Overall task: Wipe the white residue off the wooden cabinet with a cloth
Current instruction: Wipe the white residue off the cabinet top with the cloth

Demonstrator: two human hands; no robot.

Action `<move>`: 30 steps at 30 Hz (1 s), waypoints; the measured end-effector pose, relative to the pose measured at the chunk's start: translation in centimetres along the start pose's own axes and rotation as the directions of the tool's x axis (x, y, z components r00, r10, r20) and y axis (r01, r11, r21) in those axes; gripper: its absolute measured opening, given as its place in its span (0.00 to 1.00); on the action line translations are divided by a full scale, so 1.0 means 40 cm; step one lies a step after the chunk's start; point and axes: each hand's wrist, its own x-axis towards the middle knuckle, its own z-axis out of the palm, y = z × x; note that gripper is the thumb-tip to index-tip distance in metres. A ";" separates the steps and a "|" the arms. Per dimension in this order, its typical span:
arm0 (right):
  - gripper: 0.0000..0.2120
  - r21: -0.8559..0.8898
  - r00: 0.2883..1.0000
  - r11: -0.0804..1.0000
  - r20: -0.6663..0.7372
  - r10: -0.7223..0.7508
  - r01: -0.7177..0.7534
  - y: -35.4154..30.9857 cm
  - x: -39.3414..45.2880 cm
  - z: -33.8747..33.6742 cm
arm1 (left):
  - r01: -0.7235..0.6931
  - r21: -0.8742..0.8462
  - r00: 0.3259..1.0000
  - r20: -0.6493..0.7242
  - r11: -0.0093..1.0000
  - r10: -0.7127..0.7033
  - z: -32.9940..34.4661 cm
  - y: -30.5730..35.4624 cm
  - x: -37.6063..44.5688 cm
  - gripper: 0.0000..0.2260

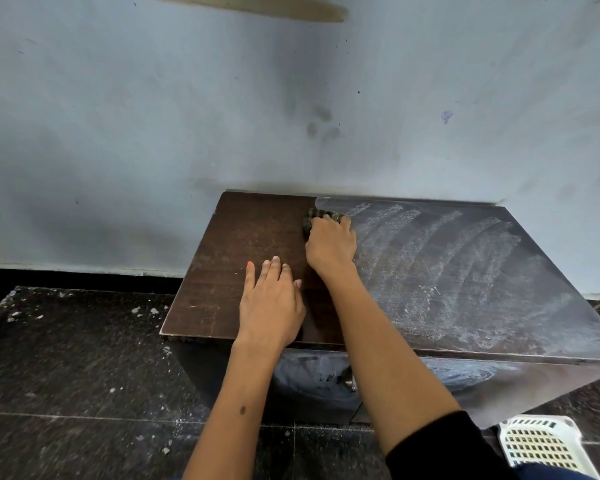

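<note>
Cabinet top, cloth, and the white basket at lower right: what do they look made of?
Dark brown cabinet top: wood or wood-look laminate, faint grain lines, dull finish; right part filmed with white residue. Dark patterned cloth: soft woven fabric, bunched under the right hand. White perforated basket: likely moulded plastic, regular slots.

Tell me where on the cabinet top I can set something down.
The bare patch is the cabinet top's left part, between its left edge and the left hand. The middle is crowded: the left hand lies flat and the right hand presses the cloth. White residue covers the right side.
</note>
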 end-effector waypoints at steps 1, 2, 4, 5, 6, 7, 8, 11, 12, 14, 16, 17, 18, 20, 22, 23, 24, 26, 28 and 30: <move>0.13 -0.004 1.000 1.000 -0.006 -0.006 0.006 0.003 -0.001 -0.001 | -0.002 0.000 1.000 0.001 1.000 0.002 0.000 0.000 0.001 0.22; 0.13 -0.007 1.000 1.000 -0.019 -0.010 0.010 0.007 -0.009 -0.001 | -0.002 -0.002 1.000 0.002 1.000 0.002 0.000 -0.001 0.001 0.22; 0.12 -0.009 0.999 1.000 -0.050 -0.014 0.013 0.018 -0.041 0.003 | -0.002 -0.006 1.000 0.005 1.000 0.002 0.000 -0.001 0.003 0.22; 0.12 -0.011 0.998 1.000 -0.063 -0.019 0.019 0.023 -0.059 0.008 | -0.002 -0.007 1.000 0.005 1.000 0.002 0.000 -0.001 0.005 0.22; 0.13 -0.010 0.997 1.000 -0.071 -0.026 0.026 0.026 -0.077 0.012 | -0.001 -0.008 1.000 0.006 1.000 0.001 0.001 0.000 0.007 0.22; 0.13 -0.008 0.997 0.999 -0.076 -0.031 0.031 0.029 -0.090 0.014 | -0.001 -0.009 1.000 0.009 1.000 0.001 0.002 0.001 0.009 0.22; 0.14 -0.004 0.996 1.000 -0.078 -0.032 0.031 0.030 -0.095 0.015 | -0.002 -0.011 1.000 0.012 1.000 0.002 0.002 0.002 0.010 0.22; 0.13 0.014 0.998 1.000 -0.055 -0.012 0.013 0.020 -0.070 0.007 | -0.004 -0.021 1.000 0.010 1.000 0.004 0.004 0.005 0.010 0.22; 0.12 0.011 0.999 1.000 -0.048 -0.006 0.007 0.015 -0.054 0.005 | -0.003 -0.023 1.000 0.006 1.000 0.003 0.004 0.005 0.009 0.22; 0.12 0.002 0.999 1.000 -0.039 -0.003 0.003 0.007 -0.024 0.003 | -0.001 -0.016 1.000 0.004 1.000 0.001 0.003 0.006 0.006 0.22; 0.12 -0.002 0.999 1.000 -0.039 -0.005 0.005 0.001 -0.003 0.004 | -0.002 -0.009 1.000 0.003 1.000 0.002 0.002 0.007 0.005 0.22; 0.13 -0.008 0.999 1.000 -0.039 -0.008 0.008 -0.001 0.001 0.004 | -0.002 -0.010 1.000 0.000 1.000 0.002 0.002 0.007 0.005 0.22; 0.13 -0.017 0.999 1.000 -0.041 -0.012 0.011 -0.001 0.000 0.004 | -0.002 -0.012 1.000 -0.001 1.000 0.002 0.001 0.006 0.005 0.22; 0.13 -0.041 0.998 0.999 -0.055 -0.020 0.018 0.007 -0.018 0.009 | -0.002 -0.018 1.000 0.002 1.000 0.002 0.000 0.007 0.004 0.21; 0.12 -0.049 0.998 0.999 -0.067 -0.020 0.016 0.016 -0.043 0.018 | -0.002 -0.019 1.000 0.009 1.000 0.002 -0.001 0.006 0.005 0.21; 0.12 -0.049 0.997 0.999 -0.070 -0.019 0.015 0.019 -0.053 0.022 | -0.002 -0.017 1.000 0.010 1.000 0.002 -0.001 0.005 0.006 0.21; 0.12 -0.049 0.998 0.999 -0.068 -0.016 0.013 0.020 -0.058 0.023 | -0.001 -0.014 1.000 0.009 1.000 0.001 0.000 0.005 0.006 0.21; 0.11 -0.043 0.998 0.999 -0.057 -0.010 0.007 0.016 -0.047 0.017 | -0.001 -0.016 1.000 0.005 1.000 0.001 0.002 0.006 0.008 0.22; 0.12 -0.034 0.999 0.999 -0.039 -0.010 0.009 0.007 -0.018 0.011 | -0.003 -0.018 1.000 -0.002 1.000 0.003 0.005 0.007 0.008 0.21; 0.13 -0.035 1.000 0.999 -0.021 -0.020 0.020 0.001 0.016 0.007 | -0.003 -0.017 1.000 -0.006 1.000 0.003 0.005 0.006 0.005 0.21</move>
